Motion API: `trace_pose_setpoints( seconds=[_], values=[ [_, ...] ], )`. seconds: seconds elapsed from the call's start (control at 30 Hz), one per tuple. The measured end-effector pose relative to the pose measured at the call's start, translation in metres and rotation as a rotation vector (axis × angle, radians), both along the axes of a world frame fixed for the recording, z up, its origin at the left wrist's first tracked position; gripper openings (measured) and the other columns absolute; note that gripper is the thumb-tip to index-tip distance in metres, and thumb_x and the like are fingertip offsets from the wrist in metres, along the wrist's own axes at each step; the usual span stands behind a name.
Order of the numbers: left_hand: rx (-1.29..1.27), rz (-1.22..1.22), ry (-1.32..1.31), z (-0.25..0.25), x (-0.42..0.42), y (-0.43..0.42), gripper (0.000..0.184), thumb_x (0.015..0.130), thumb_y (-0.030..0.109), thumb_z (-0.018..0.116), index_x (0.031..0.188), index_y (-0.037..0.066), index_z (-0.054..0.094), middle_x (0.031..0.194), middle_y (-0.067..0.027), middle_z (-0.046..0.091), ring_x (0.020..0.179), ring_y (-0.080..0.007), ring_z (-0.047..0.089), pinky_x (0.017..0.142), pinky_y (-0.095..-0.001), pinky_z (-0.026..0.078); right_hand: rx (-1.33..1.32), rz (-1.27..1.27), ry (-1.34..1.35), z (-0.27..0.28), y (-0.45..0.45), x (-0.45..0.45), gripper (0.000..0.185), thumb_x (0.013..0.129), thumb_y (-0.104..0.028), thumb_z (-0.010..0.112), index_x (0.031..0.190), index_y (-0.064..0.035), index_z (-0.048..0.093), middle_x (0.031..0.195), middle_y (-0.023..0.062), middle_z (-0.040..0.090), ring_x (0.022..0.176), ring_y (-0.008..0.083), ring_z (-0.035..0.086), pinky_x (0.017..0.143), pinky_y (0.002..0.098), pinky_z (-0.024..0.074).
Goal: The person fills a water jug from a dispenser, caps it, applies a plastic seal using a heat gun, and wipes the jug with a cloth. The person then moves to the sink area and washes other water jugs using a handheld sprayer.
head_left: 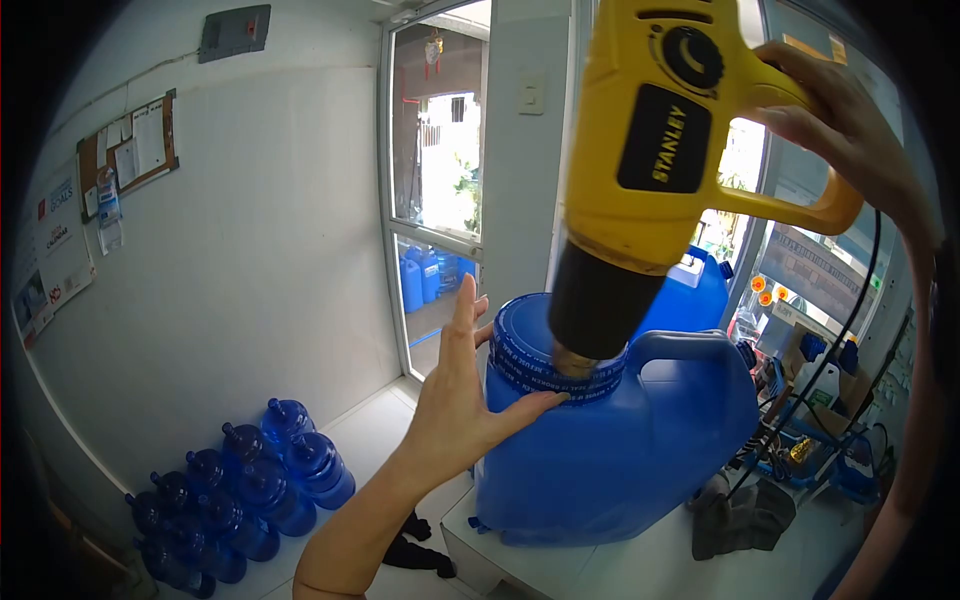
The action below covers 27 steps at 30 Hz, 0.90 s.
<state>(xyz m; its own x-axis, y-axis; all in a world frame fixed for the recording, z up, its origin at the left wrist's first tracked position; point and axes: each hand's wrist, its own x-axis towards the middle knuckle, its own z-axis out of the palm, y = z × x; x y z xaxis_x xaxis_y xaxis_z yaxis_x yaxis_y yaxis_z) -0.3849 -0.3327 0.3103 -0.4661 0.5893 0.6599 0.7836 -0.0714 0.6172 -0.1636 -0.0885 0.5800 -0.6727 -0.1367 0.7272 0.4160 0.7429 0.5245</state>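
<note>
My right hand [835,110] is closed around the handle of a yellow and black Stanley heat gun [600,190]. The gun points downward, its metal nozzle close to the printed seal band [520,372] around the cap [522,318] of a large blue water jug [590,480]. The jug stands upright with its moulded handle to the right. My left hand [450,390] is beside the cap, fingers stretched and spread, the thumb along the seal band's lower edge. Part of the cap is hidden behind the nozzle.
The jug rests on a white table [620,565]. A second blue container [680,300] is behind it. A dark cloth [745,520] and cluttered tools lie right, where the gun's cord [850,330] hangs. Several round blue bottles [265,485] stand on the floor at left.
</note>
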Motion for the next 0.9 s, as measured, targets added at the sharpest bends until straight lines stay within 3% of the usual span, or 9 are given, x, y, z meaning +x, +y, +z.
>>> trace_pose_setpoints(
  seconds=[0.13, 0.23, 0.27, 0.33, 0.43, 0.47, 0.63, 0.73, 0.9],
  values=[
    [-0.028, -0.028, 0.002, -0.019, -0.003, 0.005, 0.108, 0.084, 0.048, 0.065, 0.146, 0.003, -0.012, 0.146, -0.0327, 0.010, 0.134, -0.0448, 0.026, 0.109, -0.0508, 0.029, -0.016, 0.078, -0.035, -0.005, -0.026, -0.042, 0.055, 0.088, -0.049, 0.055, 0.129, -0.0128, 0.051, 0.119, 0.0112, 0.058, 0.114, 0.0274, 0.052, 0.099, 0.0448, 0.0413],
    [0.116, -0.152, -0.041, -0.029, -0.009, 0.003, 0.100, 0.089, 0.052, 0.053, 0.146, 0.004, -0.014, 0.148, -0.0305, 0.006, 0.135, -0.0439, 0.026, 0.110, -0.0513, 0.026, -0.002, 0.094, -0.157, 0.002, -0.048, -0.072, 0.052, 0.088, -0.049, 0.055, 0.124, -0.0116, 0.055, 0.114, 0.0108, 0.061, 0.106, 0.0277, 0.056, 0.096, 0.0422, 0.0439],
    [0.121, -0.152, -0.041, -0.030, -0.011, 0.002, 0.100, 0.089, 0.052, 0.053, 0.146, 0.004, -0.014, 0.148, -0.0305, 0.006, 0.135, -0.0439, 0.026, 0.110, -0.0513, 0.026, -0.129, 0.153, -0.203, 0.003, -0.055, -0.081, 0.054, 0.088, -0.051, 0.055, 0.122, -0.0087, 0.057, 0.107, 0.0131, 0.064, 0.095, 0.0279, 0.061, 0.089, 0.0394, 0.0479],
    [0.211, -0.191, -0.318, -0.028, -0.018, 0.002, 0.093, 0.091, 0.061, 0.039, 0.146, 0.006, -0.013, 0.150, -0.0282, 0.005, 0.137, -0.0405, 0.024, 0.110, -0.0496, 0.025, -0.052, 0.128, -0.156, 0.000, -0.051, -0.097, 0.056, 0.088, -0.052, 0.055, 0.121, -0.0074, 0.057, 0.105, 0.0137, 0.064, 0.092, 0.0275, 0.062, 0.086, 0.0378, 0.0494],
    [0.253, -0.235, -0.322, -0.020, -0.034, 0.005, 0.089, 0.091, 0.064, 0.030, 0.147, 0.009, -0.011, 0.151, -0.0263, 0.005, 0.138, -0.0371, 0.025, 0.110, -0.0494, 0.025, -0.013, 0.070, -0.112, -0.002, -0.046, -0.112, 0.060, 0.087, -0.055, 0.054, 0.121, -0.0054, 0.057, 0.102, 0.0146, 0.065, 0.088, 0.0258, 0.063, 0.080, 0.0351, 0.0511],
    [0.235, -0.163, -0.276, -0.020, -0.043, 0.014, 0.089, 0.089, 0.069, 0.022, 0.148, 0.009, -0.008, 0.151, -0.0260, 0.010, 0.138, -0.0345, 0.026, 0.111, -0.0491, 0.024, -0.048, 0.038, -0.115, -0.001, -0.045, -0.113, 0.062, 0.086, -0.057, 0.054, 0.121, -0.0048, 0.057, 0.100, 0.0148, 0.065, 0.087, 0.0246, 0.064, 0.078, 0.0341, 0.0514],
    [0.206, -0.274, -0.350, 0.009, -0.057, 0.033, 0.100, 0.080, 0.081, 0.021, 0.150, 0.013, 0.003, 0.146, -0.0227, 0.027, 0.137, -0.0330, 0.030, 0.112, -0.0457, 0.021, -0.142, -0.109, -0.170, 0.001, -0.037, -0.099, 0.060, 0.085, -0.056, 0.056, 0.116, -0.0051, 0.059, 0.096, 0.0145, 0.066, 0.087, 0.0231, 0.064, 0.077, 0.0344, 0.0511],
    [-0.014, -0.397, -0.442, 0.024, -0.064, 0.046, 0.106, 0.073, 0.088, 0.019, 0.148, 0.013, 0.020, 0.137, -0.0247, 0.042, 0.131, -0.0359, 0.039, 0.109, -0.0455, 0.030, -0.147, -0.179, -0.154, -0.002, -0.022, -0.077, 0.054, 0.086, -0.053, 0.058, 0.111, -0.0052, 0.060, 0.095, 0.0139, 0.066, 0.084, 0.0236, 0.063, 0.078, 0.0360, 0.0501],
    [-0.290, -0.399, -0.289, 0.037, -0.082, 0.067, 0.109, 0.070, 0.090, 0.019, 0.144, 0.012, 0.033, 0.132, -0.0248, 0.048, 0.128, -0.0374, 0.043, 0.105, -0.0495, 0.034, -0.186, -0.240, -0.101, -0.012, -0.020, -0.014, 0.050, 0.087, -0.050, 0.058, 0.114, -0.0082, 0.056, 0.095, 0.0110, 0.065, 0.087, 0.0239, 0.058, 0.080, 0.0415, 0.0449]
  ],
)
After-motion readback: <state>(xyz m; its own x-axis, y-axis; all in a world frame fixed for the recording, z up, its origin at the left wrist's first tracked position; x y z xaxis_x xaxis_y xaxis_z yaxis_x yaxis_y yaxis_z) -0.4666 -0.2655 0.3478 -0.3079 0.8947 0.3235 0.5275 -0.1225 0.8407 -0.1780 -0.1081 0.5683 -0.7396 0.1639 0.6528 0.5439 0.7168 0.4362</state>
